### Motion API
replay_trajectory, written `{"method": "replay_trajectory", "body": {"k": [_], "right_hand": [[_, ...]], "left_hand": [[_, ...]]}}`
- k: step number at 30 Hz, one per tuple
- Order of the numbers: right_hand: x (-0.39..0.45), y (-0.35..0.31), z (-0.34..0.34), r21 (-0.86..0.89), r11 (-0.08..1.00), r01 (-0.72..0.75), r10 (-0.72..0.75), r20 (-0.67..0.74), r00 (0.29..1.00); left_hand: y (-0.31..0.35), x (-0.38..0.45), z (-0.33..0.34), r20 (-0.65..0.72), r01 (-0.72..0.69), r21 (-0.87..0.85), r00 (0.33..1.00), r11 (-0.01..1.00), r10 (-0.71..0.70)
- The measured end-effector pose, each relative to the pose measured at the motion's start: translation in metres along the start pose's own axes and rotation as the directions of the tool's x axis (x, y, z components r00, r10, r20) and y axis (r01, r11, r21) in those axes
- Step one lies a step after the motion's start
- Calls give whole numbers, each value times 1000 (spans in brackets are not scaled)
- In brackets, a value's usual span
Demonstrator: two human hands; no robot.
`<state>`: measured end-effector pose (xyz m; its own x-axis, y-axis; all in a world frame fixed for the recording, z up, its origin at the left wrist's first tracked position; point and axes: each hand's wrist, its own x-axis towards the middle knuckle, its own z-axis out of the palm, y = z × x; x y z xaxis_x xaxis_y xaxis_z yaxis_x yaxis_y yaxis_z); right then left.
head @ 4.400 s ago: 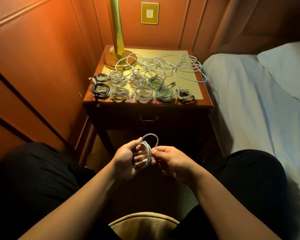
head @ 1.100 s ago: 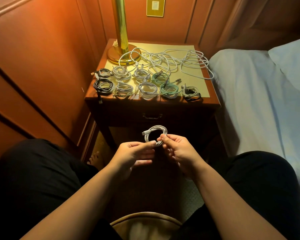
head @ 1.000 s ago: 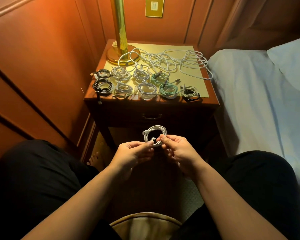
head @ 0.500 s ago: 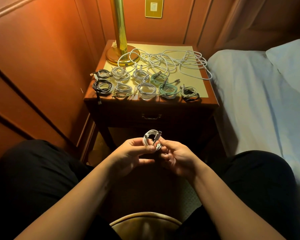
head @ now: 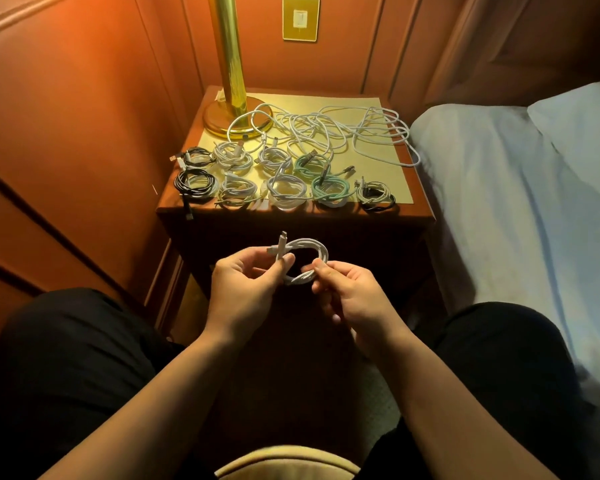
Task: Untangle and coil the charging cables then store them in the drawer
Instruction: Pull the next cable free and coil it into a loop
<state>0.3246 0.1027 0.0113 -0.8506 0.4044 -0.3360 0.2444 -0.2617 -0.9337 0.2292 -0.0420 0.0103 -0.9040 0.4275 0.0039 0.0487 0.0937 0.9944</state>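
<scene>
White coiled cable, held in front of the nightstand, pinched by left hand and right hand. Likely to spring loose if either pinch slackens before the plug ends are tucked.

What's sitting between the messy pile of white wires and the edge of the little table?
Two rows of coiled cables lie there on the table, in front of the tangled pile, seen from the head camera.

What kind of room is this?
Probably a bedroom, maybe in a hotel. There is a bed with a pillow, a wooden nightstand beside it, and a brass lamp standing on top.
</scene>
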Motion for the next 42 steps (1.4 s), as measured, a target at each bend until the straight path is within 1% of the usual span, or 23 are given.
{"method": "replay_trajectory", "body": {"k": [1,3,5,6,7,9,10,12,15,18,20,22,25,27,31,33,35,37,38,39,40,41,42], "right_hand": [[4,-7,-2,-25,999,23,-24,-17,1000],[16,-21,-7,-69,996,59,-63,-60,996],[32,-36,-13,-87,993,75,-84,-96,992],[41,-42,-15,-86,993,82,-92,-109,990],[49,-48,-18,-82,992,96,-105,-118,987],[67,-61,-25,-86,987,138,-149,-127,981],[77,-67,-29,-104,981,162,-176,-135,975],[99,-78,-38,-162,964,209,-235,-163,958],[137,-93,-50,-255,924,285,-342,-222,913],[173,-104,-59,-363,880,305,-410,-260,874],[196,-108,-67,-437,854,282,-420,-260,869],[216,-112,-74,-538,808,242,-417,-231,879],[237,-120,-80,-706,682,190,-379,-120,918],[248,-125,-81,-778,605,172,-385,-97,918],[274,-130,-87,-834,541,103,-415,-159,896],[286,-133,-92,-870,490,50,-445,-200,873],[299,-138,-101,-900,436,-2,-478,-233,847],[313,-144,-108,-900,430,-75,-455,-287,843],[319,-146,-111,-892,438,-112,-411,-310,857],[323,-147,-113,-880,453,-139,-357,-322,877],[326,-148,-113,-865,478,-151,-305,-325,895],[328,-149,-111,-848,508,-149,-265,-318,910],[329,-151,-108,-830,540,-141,-236,-310,921]], "left_hand": [[6,7,1,10,-50,42,999,998,49],[17,24,2,52,-105,99,994,989,100],[24,45,4,102,-134,158,988,978,119],[26,57,6,123,-122,159,987,980,103],[30,68,9,137,-97,132,987,987,78],[38,91,16,163,-25,15,986,1000,22],[44,103,19,174,-17,-38,984,999,24],[53,129,25,165,-90,-63,981,994,99],[62,173,34,175,-237,58,959,970,223],[64,217,44,193,-280,170,950,945,247],[64,243,50,214,-294,274,947,916,240],[61,265,52,240,-279,391,951,877,195],[55,288,55,251,-253,517,958,817,138],[49,296,55,264,-268,594,956,759,132],[36,306,54,290,-244,726,956,643,36],[34,309,54,311,-245,760,950,602,-5],[38,312,51,344,-238,765,937,599,-66],[44,315,45,364,-203,736,923,646,-125],[47,318,41,356,-189,716,927,673,-119],[49,323,37,320,-178,698,944,693,-80],[49,329,33,250,-171,696,968,697,-13],[49,336,27,156,-157,720,986,676,62],[48,344,21,57,-124,768,990,628,126]]}}
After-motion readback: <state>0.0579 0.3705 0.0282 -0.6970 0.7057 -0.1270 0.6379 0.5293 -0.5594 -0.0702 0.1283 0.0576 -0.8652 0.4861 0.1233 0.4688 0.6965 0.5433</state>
